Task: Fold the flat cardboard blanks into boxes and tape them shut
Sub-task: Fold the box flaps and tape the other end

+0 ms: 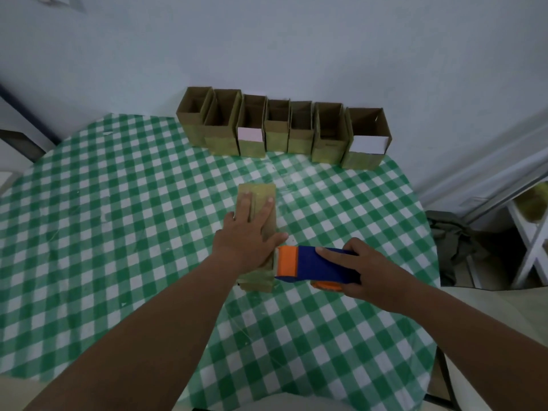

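The cardboard box [257,229] lies on its side at the middle of the frame on the green-checked tabletop [118,203], its long axis running from the lower centre up toward the row of finished boxes [281,129] at the top of the cloth, the far end pointing at that row and the near end toward the person. The left hand [247,232] lies flat on it, fingers straight and spread, pressing it down. The right hand [364,271] is curled round the blue and orange tape dispenser [311,266], whose orange front meets the box's near right edge. The likely trouble is the box skidding or twisting under the pull of the tape, since only a flat palm pins it; a skewed strip would then miss the seam or wrinkle. The box is hollow, so heavy pressure from the palm could crush its upper face. The dispenser's cutting edge also sits just beside the left thumb, so a quick stroke could nick it.
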